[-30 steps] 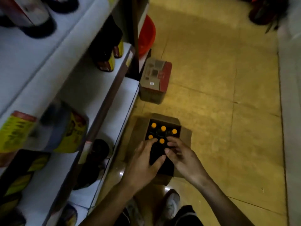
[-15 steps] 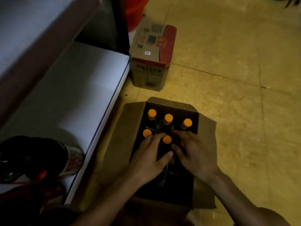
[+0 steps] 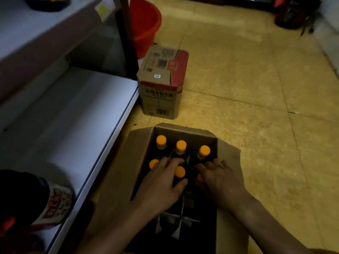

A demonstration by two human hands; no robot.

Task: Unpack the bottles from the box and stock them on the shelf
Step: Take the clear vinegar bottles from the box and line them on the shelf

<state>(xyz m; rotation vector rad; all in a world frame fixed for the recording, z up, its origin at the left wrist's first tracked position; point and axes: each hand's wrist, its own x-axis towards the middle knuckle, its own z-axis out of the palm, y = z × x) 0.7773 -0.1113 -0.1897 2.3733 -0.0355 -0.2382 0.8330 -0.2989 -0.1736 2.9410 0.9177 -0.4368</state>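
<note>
Both hands reach down into the open box on the floor. In the head view, the left hand curls thumb and fingers round the neck of the nearest bottle, its orange cap showing between them. The right hand dips its bent fingers into the box just beside that bottle; whether it grips anything I cannot tell, since the fingertips are hidden in the dark.

Four more orange-capped bottles stand upright at the box's far end. The near end shows only bare cardboard dividers, so that part of the box looks already unpacked. Left of the box runs the white shelf, with one dark labelled bottle at its near end. Beyond the box stands a closed carton, and past that a red bucket. By my judgement, at least five bottles remain to lift out and shelve.
</note>
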